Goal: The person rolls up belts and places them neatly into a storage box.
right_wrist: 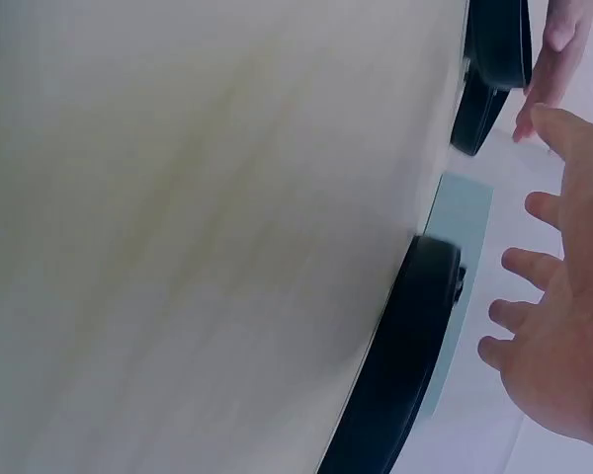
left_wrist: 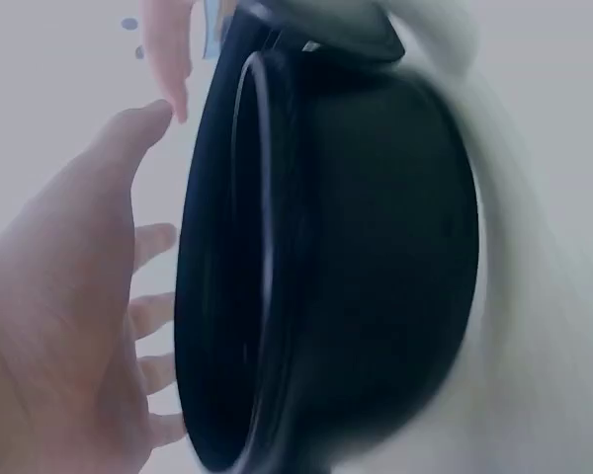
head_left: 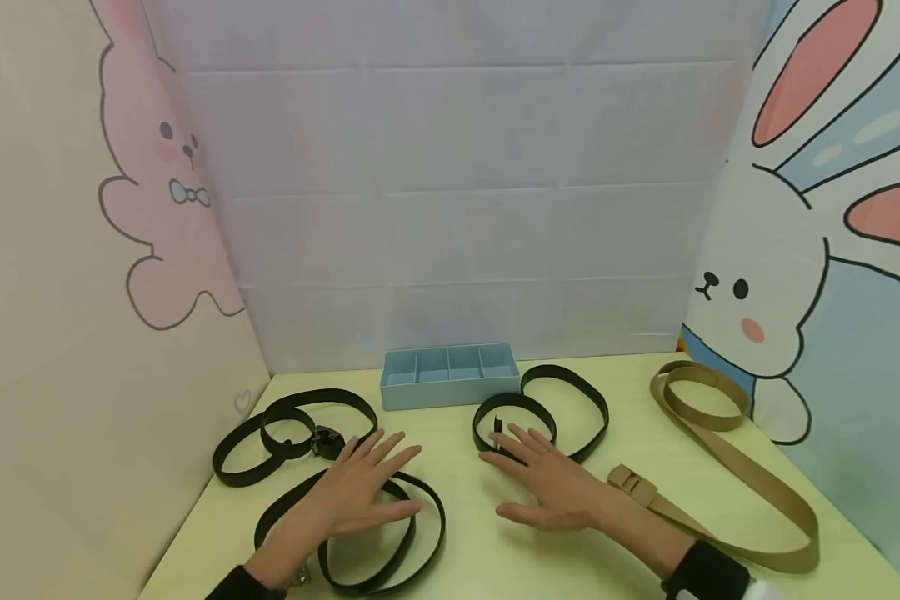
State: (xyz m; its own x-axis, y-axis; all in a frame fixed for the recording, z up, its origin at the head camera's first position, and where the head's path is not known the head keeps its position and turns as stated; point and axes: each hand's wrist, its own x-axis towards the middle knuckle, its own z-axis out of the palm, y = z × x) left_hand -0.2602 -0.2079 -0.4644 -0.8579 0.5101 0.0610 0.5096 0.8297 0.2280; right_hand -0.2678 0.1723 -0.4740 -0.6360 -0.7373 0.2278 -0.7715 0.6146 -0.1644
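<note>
Fingers spread, my left hand [head_left: 352,493] hovers palm down over a coiled black belt [head_left: 441,533] at the front left. In the left wrist view that belt's wide loop [left_wrist: 385,247] stands on edge beside the hand, which holds nothing. Just beyond the left fingertips lies another black belt [head_left: 243,477] with a dark buckle [head_left: 327,442]. My right hand [head_left: 547,485] is likewise spread and empty, its fingertips overlapping the near loop of a third black belt [head_left: 596,396]. To its right lies a tan webbing belt [head_left: 776,492] with a tan buckle [head_left: 632,485].
A light blue tray [head_left: 450,393] with several compartments stands at the back of the pale yellow table [head_left: 487,554]. A white sheet [head_left: 465,208] hangs behind, and rabbit-printed cloth walls [head_left: 765,308] close in both sides.
</note>
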